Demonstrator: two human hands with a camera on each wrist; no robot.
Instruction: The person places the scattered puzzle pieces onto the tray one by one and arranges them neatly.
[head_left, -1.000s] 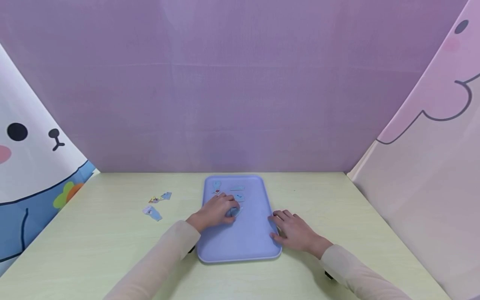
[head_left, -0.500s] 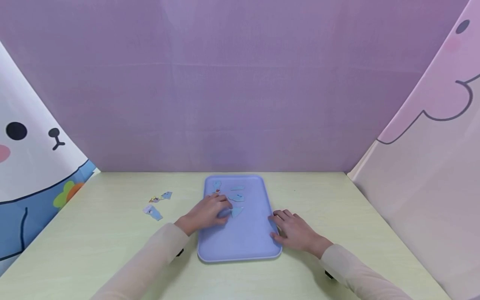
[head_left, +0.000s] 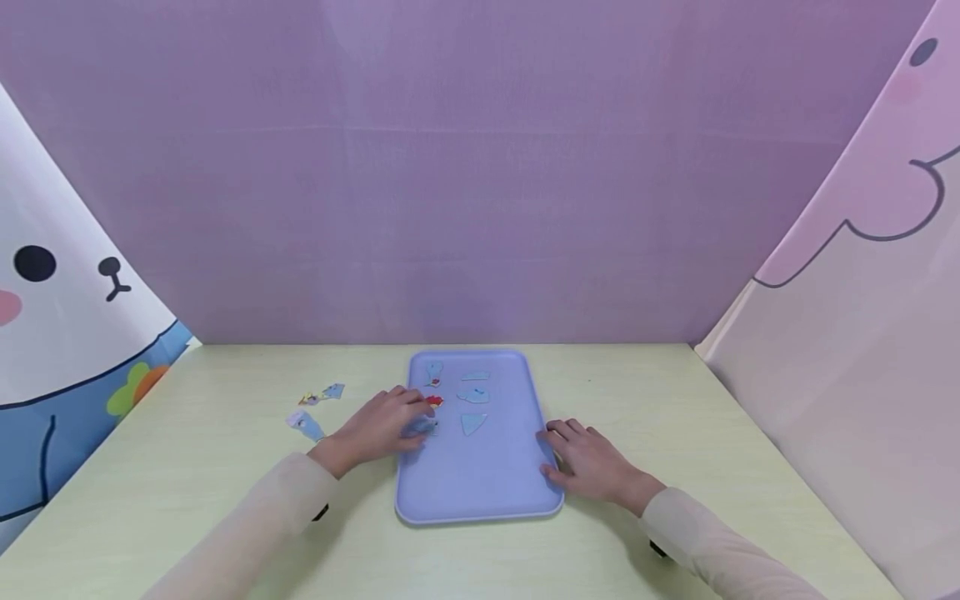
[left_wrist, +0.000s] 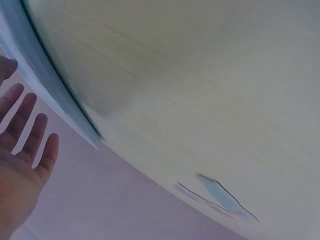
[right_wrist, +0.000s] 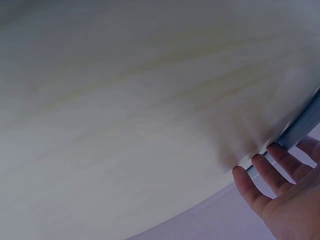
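A lavender tray (head_left: 480, 492) lies on the table with several small puzzle-like pieces in two columns. In the right column are a thin light-blue strip (head_left: 476, 376), a blue piece (head_left: 474, 395) and a triangular light-blue piece (head_left: 473, 423). A blue piece (head_left: 434, 371) and a red one (head_left: 434, 402) lie on the left. My left hand (head_left: 378, 429) reaches over the tray's left edge, its fingers fairly straight and spread in the left wrist view. A bluish piece (head_left: 427, 426) shows between its thumb and fingers. My right hand (head_left: 592, 462) rests its fingertips on the tray's right rim.
Left of the tray, a few more pieces lie on the pale wooden table (head_left: 187, 467): a blue one (head_left: 306, 425), a yellowish one (head_left: 309, 400) and another blue one (head_left: 333, 391). A purple backdrop (head_left: 480, 208) stands behind; printed cloths hang at both sides.
My left hand has moved left from the triangular piece toward the tray's left edge, uncovering the right-column pieces and the red piece. The right hand stays where it was.
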